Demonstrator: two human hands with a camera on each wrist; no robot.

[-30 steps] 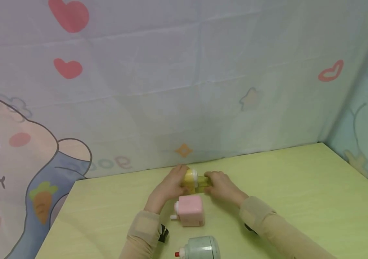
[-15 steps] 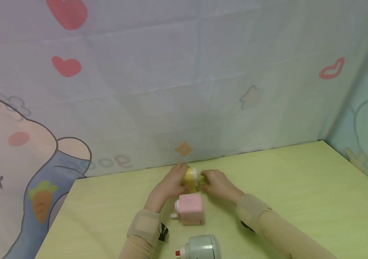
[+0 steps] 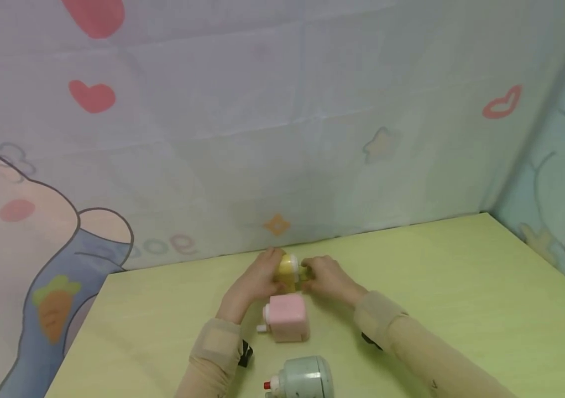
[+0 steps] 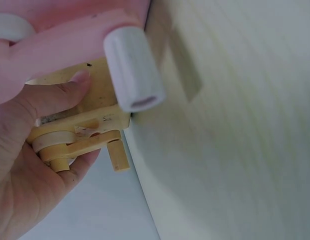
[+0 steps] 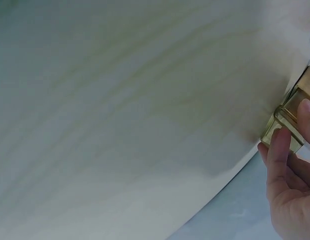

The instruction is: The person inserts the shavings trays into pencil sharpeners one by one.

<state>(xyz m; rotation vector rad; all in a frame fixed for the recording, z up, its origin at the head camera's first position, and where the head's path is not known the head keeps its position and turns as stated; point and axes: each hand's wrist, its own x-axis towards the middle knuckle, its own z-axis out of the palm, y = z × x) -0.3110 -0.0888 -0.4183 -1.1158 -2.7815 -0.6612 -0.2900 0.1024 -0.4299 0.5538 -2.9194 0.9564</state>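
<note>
A yellow crank pencil sharpener [image 3: 287, 270] lies near the table's back edge. My left hand [image 3: 259, 277] grips its body from the left, and in the left wrist view its yellow crank handle [image 4: 87, 145] points toward the table. On the other side, my right hand [image 3: 331, 279] pinches the clear yellowish shavings drawer [image 5: 285, 131] between thumb and fingers. That drawer sits partly inside the sharpener, with a short piece showing between body and fingertips. Just in front stands a pink pencil sharpener [image 3: 288, 318], whose white crank knob [image 4: 134, 67] looms large in the left wrist view.
A grey-green pencil sharpener [image 3: 306, 377] with a red-tipped crank is nearest the front, between my forearms. The pale green table [image 3: 437, 287] meets a printed cloth backdrop [image 3: 213, 110] right behind the hands.
My right hand has moved left toward the yellow sharpener, pushing the drawer further in, so less of it shows. My left hand keeps its grip. The head view has shifted slightly.
</note>
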